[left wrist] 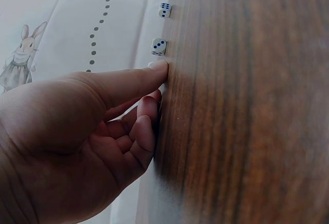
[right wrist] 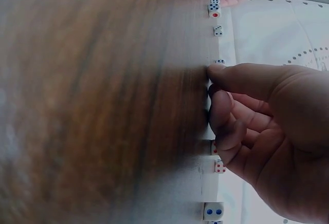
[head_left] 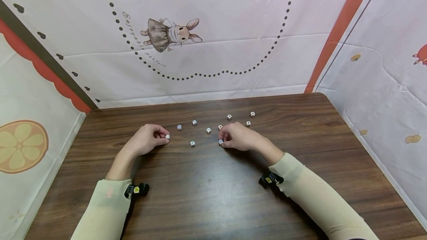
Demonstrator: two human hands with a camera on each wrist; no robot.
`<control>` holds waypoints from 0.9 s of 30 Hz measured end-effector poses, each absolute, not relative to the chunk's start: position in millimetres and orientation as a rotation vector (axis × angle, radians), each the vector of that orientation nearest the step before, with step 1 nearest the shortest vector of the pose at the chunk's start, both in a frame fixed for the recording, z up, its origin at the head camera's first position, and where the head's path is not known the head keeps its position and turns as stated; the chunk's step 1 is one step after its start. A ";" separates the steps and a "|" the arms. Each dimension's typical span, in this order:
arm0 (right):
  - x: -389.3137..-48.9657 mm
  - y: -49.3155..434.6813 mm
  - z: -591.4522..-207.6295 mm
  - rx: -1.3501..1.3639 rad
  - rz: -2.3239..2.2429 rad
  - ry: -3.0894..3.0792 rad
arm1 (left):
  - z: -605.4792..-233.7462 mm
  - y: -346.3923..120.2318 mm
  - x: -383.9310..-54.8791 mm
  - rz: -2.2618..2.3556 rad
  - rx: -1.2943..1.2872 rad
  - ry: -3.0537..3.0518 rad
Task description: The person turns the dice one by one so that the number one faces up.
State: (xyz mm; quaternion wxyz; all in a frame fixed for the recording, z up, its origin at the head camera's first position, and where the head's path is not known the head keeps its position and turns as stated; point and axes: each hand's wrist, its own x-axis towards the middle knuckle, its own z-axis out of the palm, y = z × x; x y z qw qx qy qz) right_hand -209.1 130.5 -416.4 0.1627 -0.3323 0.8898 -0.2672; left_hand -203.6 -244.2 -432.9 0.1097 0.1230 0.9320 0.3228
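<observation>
At the left of the scattered dice, my left hand (head_left: 148,138) pinches a white die (head_left: 168,136) between thumb and fingers, low at the tabletop. In the left wrist view the left hand (left wrist: 103,126) hides that die. My right hand (head_left: 241,136) grips another white die (head_left: 220,142) with blue pips. A die with a red pip (head_left: 220,127) sits close behind the right fingers. Between the hands lie a near die (head_left: 192,144), a middle die (head_left: 208,130) and a back die (head_left: 194,123). One more die (head_left: 179,127) is just beyond the left fingertips.
Three dice, one of them a far-right die (head_left: 252,114), lie behind and beyond the right hand. The brown wooden table (head_left: 207,203) meets a printed cloth (head_left: 227,40) along its back edge. Dark wrist cameras sit at both sleeves.
</observation>
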 end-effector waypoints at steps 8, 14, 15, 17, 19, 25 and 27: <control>-209.0 129.7 -415.6 -0.911 -0.742 2.536 | -432.5 -244.6 -203.6 0.951 0.378 2.737; -208.2 129.5 -414.0 -0.895 -0.743 2.533 | -432.3 -244.6 -203.8 0.956 0.374 2.736; -208.2 129.6 -413.9 -0.894 -0.744 2.531 | -432.2 -244.6 -203.8 0.957 0.374 2.736; -208.2 129.8 -414.0 -0.896 -0.746 2.528 | -432.1 -244.7 -203.6 0.958 0.374 2.736; -208.3 130.4 -414.3 -0.916 -0.752 2.516 | -432.0 -244.7 -203.4 0.959 0.373 2.735; -207.7 131.9 -414.5 -0.987 -0.750 2.492 | -432.1 -244.6 -203.4 0.959 0.374 2.734; -207.5 131.1 -414.4 -0.996 -0.742 2.504 | -431.9 -244.7 -203.4 0.958 0.374 2.735</control>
